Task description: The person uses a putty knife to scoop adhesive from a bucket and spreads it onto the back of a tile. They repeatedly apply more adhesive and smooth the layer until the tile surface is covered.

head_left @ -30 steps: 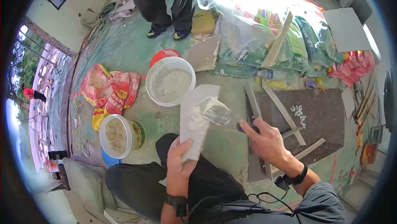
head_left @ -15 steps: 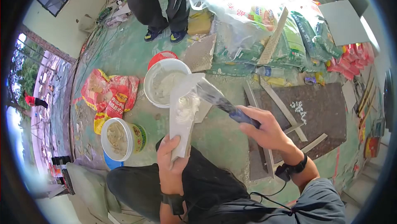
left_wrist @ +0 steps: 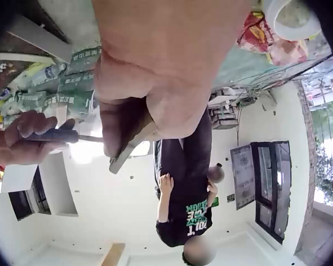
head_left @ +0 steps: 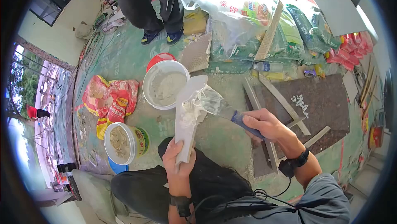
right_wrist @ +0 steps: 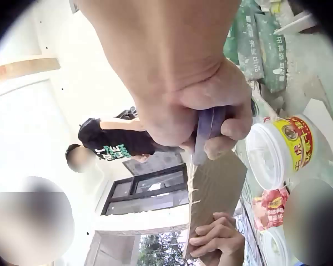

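In the head view my left hand (head_left: 179, 160) grips the lower end of a long white board (head_left: 185, 126), thumb on its face. White paste (head_left: 192, 111) is heaped on the board's upper half. My right hand (head_left: 264, 125) holds the blue handle of a putty knife (head_left: 226, 110), its smeared blade lying on the paste. The right wrist view shows fingers curled round the handle (right_wrist: 210, 130) and the board's ridged back (right_wrist: 216, 185). The left wrist view has the board's edge (left_wrist: 129, 152) between thumb and fingers of my left hand (left_wrist: 150, 94).
A bucket of white powder or paste (head_left: 187, 71) stands just beyond the board; a bucket of beige paste (head_left: 133, 145) is at the left, near a red bag (head_left: 120, 100). A person (head_left: 153, 4) stands ahead beside stacked sacks (head_left: 235, 54). Wooden strips (head_left: 285, 104) lie right.
The knife blade first left the paste's right side for the board's upper edge, then came back down onto the paste. The paste is now spread more widely. Both hands still hold their things.
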{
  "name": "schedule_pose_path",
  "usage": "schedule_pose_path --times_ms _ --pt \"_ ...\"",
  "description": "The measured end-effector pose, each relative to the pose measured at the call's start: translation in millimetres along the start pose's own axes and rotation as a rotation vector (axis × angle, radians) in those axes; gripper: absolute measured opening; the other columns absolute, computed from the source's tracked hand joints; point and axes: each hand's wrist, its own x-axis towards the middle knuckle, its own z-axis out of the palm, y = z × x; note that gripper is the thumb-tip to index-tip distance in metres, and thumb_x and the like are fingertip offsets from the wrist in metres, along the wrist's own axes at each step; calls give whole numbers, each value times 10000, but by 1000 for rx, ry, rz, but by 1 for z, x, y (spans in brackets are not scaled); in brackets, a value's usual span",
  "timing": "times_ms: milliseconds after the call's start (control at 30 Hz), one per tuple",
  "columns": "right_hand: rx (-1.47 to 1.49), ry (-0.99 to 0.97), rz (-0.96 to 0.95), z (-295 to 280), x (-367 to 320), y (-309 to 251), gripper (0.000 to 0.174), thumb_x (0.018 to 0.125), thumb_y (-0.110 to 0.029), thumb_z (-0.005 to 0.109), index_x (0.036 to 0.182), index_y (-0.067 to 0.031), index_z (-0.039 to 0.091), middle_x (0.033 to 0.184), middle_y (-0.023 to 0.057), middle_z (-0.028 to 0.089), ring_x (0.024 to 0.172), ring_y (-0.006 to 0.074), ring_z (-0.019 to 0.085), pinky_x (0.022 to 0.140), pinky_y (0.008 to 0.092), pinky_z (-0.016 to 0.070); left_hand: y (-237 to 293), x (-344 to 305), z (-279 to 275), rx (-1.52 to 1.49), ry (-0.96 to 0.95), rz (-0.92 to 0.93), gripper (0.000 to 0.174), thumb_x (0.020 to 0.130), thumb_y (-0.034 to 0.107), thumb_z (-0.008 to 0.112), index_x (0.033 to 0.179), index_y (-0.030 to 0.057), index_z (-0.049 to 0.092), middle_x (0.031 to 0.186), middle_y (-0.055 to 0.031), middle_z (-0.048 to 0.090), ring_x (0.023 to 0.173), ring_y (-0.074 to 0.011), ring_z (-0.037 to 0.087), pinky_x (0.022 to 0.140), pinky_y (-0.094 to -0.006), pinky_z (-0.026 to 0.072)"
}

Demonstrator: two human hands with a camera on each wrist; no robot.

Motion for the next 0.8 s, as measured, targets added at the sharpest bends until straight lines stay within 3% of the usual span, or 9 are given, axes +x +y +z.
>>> schedule_pose_path --times_ms 133,267,300,400,467,567,667,700,800 --pt "-12 22 118 -2 -20 14 442 1068 -425 594 916 -23 698 638 -26 542 524 72 494 466 267 374 9 10 -14 -82 -84 19 298 968 31 598 1184 -165 536 968 -170 569 775 -205 560 517 -250 518" --pt "253 51 113 13 -36 15 385 1042 -381 644 1008 -1 696 642 -33 541 529 59 505 462 248 369 28 17 -9 -16 -189 78 251 973 20 588 1132 -166 534 943 -143 525 791 -202 545 531 -226 499" --pt "233 32 94 20 -38 8 381 1038 -386 653 1048 -8 694 652 -32 548 537 57 508 469 247 374 27 14 -3 -4 -118 100 228 974 17 583 1107 -159 527 930 -142 509 784 -196 535 536 -222 493" --pt "229 13 96 44 -38 8 372 1042 -385 653 1131 -25 687 680 -26 569 552 55 506 488 246 381 25 19 -9 -100 -181 42 223 977 25 582 1102 -149 522 920 -136 502 783 -186 527 533 -220 486" --pt "334 -122 134 59 -37 12 356 1059 -366 626 1169 -31 672 682 -22 561 550 60 493 490 252 385 20 18 -2 -28 -152 49 224 974 25 583 1108 -142 518 903 -119 492 785 -171 515 528 -216 478" --pt "431 -169 171 78 -40 12 346 1075 -355 598 1184 -30 647 661 -21 537 542 66 487 482 259 387 11 17 5 71 -51 110 281 972 48 603 1189 -117 535 984 -142 597 811 -173 582 538 -217 495" --pt "416 -131 134 94 -35 18 341 1082 -363 584 1127 -28 626 655 -21 525 539 65 487 484 260 406 1 19 3 186 -5 151 339 972 55 608 1268 -92 528 972 -150 658 797 -182 656 573 -241 542" --pt "420 -70 133 97 -33 14 333 1077 -377 589 1056 -46 612 655 -25 524 521 65 488 472 261 414 -3 17 5 275 97 183 393 957 57 635 1312 -66 521 937 -144 686 746 -197 699 588 -283 582" --pt "413 65 140 81 -20 6 351 1064 -409 604 1023 -61 615 668 -29 532 510 62 493 456 255 410 -14 8 8 464 38 177 430 937 71 671 1317 -65 523 980 -152 696 705 -212 704 571 -317 597"
